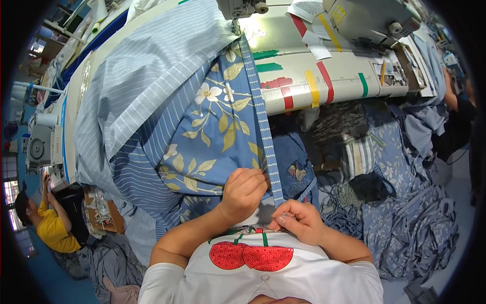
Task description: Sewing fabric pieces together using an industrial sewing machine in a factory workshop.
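A large blue fabric (202, 137) with white flowers and olive leaves hangs from the sewing machine toward my body. Along its right edge runs a narrow blue band (261, 116) with white stripes, reaching up under the machine's needle area (236, 28). My left hand (245, 195) is closed on the floral fabric near its lower right part, beside the band. Close to my waist, my right hand (298, 221) has its fingers pinched by the band's lower end; what lies between them is hidden. Light blue striped fabric (147, 76) is folded over the left side.
The machine table (288, 99) carries a ruler scale and coloured tape strips. A second machine head (372, 20) stands at the back right. Piles of fabric (410, 228) lie at the right. A person in yellow (55, 228) works at the far left; another person's arm (450, 91) shows at the right.
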The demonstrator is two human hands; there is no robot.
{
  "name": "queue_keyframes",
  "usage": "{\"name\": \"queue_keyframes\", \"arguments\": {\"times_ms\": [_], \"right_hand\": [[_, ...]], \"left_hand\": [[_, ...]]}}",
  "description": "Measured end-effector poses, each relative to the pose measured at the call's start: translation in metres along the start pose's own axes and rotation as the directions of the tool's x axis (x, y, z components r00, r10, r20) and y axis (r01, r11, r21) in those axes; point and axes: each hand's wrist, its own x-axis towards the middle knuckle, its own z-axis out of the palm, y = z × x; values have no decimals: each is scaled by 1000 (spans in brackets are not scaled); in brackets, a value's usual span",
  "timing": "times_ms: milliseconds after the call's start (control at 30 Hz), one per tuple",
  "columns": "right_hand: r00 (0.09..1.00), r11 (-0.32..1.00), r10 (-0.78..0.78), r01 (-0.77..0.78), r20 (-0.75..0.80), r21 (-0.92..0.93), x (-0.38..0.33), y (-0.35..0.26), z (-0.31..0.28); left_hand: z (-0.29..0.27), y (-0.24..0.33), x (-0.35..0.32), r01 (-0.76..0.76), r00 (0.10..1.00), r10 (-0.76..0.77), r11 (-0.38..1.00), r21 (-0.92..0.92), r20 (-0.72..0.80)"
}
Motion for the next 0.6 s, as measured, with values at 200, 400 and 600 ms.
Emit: {"name": "queue_keyframes", "arguments": {"times_ms": [200, 400, 600], "right_hand": [[993, 969, 116, -112, -6, 221, 7, 24, 1], [993, 970, 117, -110, -20, 216, 11, 33, 2], [989, 968, 148, -145, 3, 205, 12, 35, 2]], "left_hand": [[7, 1, -14, 29, 998, -28, 999, -25, 52], [10, 6, -24, 41, 998, -39, 999, -36, 53], [12, 7, -25, 30, 1000, -30, 998, 46, -3]]}}
